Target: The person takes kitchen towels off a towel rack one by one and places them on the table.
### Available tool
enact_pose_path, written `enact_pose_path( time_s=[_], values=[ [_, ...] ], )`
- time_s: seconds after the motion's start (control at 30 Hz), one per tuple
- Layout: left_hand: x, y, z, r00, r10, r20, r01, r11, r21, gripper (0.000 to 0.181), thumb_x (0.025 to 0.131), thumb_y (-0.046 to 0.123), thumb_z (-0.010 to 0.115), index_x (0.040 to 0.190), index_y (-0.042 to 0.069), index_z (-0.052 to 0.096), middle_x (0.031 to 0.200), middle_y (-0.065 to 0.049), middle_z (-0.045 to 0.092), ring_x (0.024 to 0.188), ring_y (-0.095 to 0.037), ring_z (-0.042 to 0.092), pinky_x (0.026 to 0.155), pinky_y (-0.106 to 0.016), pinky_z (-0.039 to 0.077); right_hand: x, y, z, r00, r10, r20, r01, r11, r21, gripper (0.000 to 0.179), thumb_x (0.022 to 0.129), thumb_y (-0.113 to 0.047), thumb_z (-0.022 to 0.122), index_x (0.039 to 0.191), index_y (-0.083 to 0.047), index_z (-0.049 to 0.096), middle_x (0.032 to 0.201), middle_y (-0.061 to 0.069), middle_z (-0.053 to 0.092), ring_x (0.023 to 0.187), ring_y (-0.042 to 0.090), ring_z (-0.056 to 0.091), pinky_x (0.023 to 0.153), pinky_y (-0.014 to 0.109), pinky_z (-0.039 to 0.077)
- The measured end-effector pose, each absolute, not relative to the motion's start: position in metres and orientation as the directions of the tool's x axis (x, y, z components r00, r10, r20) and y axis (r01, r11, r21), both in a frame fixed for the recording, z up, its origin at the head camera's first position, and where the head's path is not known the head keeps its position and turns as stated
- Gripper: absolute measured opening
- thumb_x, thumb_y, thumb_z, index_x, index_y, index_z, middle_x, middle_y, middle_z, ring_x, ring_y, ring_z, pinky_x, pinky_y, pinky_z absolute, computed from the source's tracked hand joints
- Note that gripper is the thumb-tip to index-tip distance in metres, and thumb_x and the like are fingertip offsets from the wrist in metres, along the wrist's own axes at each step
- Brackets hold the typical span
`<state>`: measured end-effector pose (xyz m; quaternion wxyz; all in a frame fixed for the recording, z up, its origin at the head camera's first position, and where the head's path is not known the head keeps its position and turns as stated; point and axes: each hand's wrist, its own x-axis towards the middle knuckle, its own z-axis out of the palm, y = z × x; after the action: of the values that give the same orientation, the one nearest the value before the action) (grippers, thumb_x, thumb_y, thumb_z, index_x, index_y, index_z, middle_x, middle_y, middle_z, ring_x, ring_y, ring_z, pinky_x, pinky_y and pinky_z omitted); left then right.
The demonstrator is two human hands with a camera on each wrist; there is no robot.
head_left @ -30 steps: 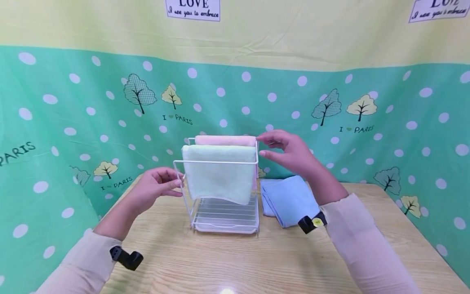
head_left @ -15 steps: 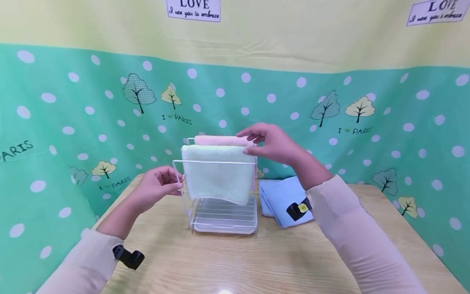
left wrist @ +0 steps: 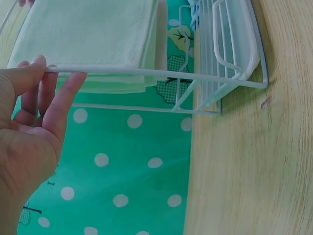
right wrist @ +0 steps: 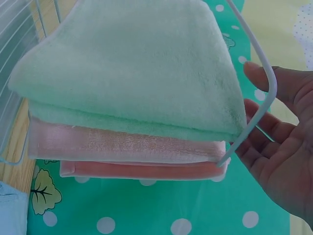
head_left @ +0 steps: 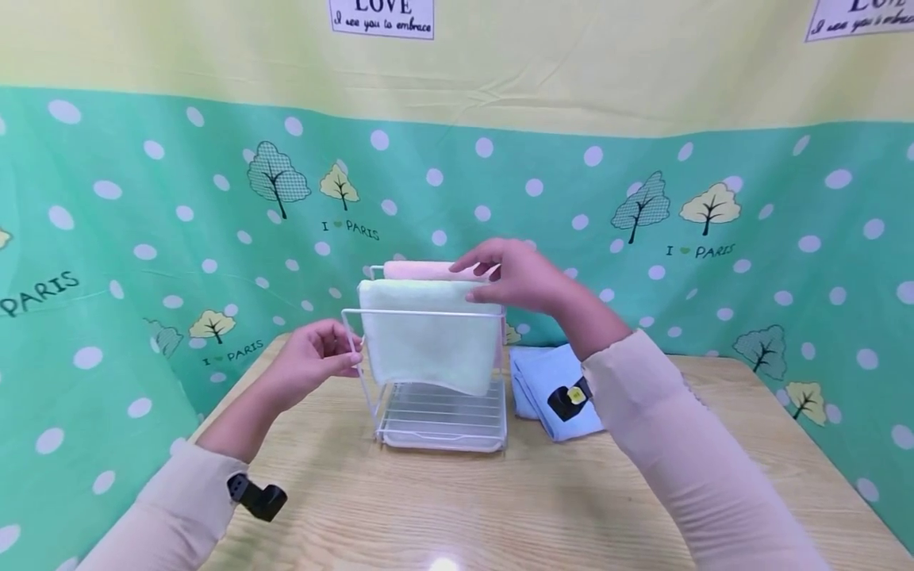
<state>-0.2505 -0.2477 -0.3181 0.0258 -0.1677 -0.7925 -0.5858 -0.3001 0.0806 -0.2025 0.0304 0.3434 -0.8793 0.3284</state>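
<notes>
A white wire rack (head_left: 424,315) with a tray at its base stands on the table. Over its upper bars hang a folded mint green towel (head_left: 428,341) in front and a folded pink towel (right wrist: 124,144) behind. My left hand (head_left: 314,355) pinches the rack's left side wire; in the left wrist view the thumb and fingers (left wrist: 61,105) meet on that wire. My right hand (head_left: 517,274) is over the right end of the towels, its fingers loosely bent, thumb apart from them. In the right wrist view it lies close beside the rack's bent side wire, with nothing gripped.
A folded blue towel (head_left: 531,388) lies on the wooden table (head_left: 357,507) just right of the rack. Behind and at the sides hangs a green and yellow printed curtain (head_left: 457,190). A black camera (head_left: 257,498) sits on the left wrist.
My right hand has moved left from beside the rack's right edge to over the towels' top. The left hand has stayed on the side wire. The towels hang as before.
</notes>
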Motion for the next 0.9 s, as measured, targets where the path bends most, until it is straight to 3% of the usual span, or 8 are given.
enact_pose_path(
  time_s=[0.17,0.5,0.67,0.9],
  values=[
    [-0.25,-0.247,-0.319,-0.943,0.229,0.242,0.294,0.234,0.927,0.022,0.088,0.0,0.069,0.101,-0.007,0.054,0.102,-0.026,0.059,0.081,-0.025,0.064,0.077,-0.043,0.061,-0.303,0.074,-0.203,-0.786,-0.573,0.234,-0.592,0.588,-0.551,0.034,0.085,-0.013,0.076,0.118,-0.019,0.071,0.117,-0.002,0.064,0.102,0.019,0.06,0.073,0.031,0.06],
    [-0.25,-0.245,-0.32,-0.941,0.22,0.255,0.309,0.261,0.915,0.02,0.087,0.0,0.071,0.098,-0.006,0.056,0.102,-0.024,0.06,0.079,-0.025,0.063,0.075,-0.042,0.061,-0.311,0.066,-0.206,-0.8,-0.567,0.197,-0.576,0.633,-0.517,0.036,0.083,-0.012,0.078,0.118,-0.02,0.072,0.114,0.0,0.066,0.098,0.019,0.061,0.074,0.029,0.059],
    [-0.251,-0.243,-0.321,-0.941,0.214,0.263,0.316,0.269,0.91,0.019,0.088,0.0,0.07,0.098,-0.006,0.056,0.097,-0.021,0.061,0.079,-0.024,0.062,0.075,-0.044,0.061,-0.312,0.064,-0.207,-0.789,-0.58,0.205,-0.592,0.624,-0.51,0.032,0.083,-0.011,0.078,0.114,-0.017,0.073,0.104,0.0,0.068,0.09,0.019,0.062,0.073,0.029,0.058],
    [-0.25,-0.245,-0.321,-0.941,0.214,0.261,0.317,0.294,0.902,0.015,0.089,0.002,0.069,0.096,0.001,0.055,0.099,-0.02,0.06,0.082,-0.027,0.061,0.076,-0.045,0.061,-0.313,0.061,-0.206,-0.775,-0.598,0.205,-0.608,0.615,-0.503,0.031,0.083,-0.012,0.079,0.113,-0.017,0.075,0.099,-0.003,0.07,0.084,0.019,0.061,0.068,0.029,0.057]
  ],
)
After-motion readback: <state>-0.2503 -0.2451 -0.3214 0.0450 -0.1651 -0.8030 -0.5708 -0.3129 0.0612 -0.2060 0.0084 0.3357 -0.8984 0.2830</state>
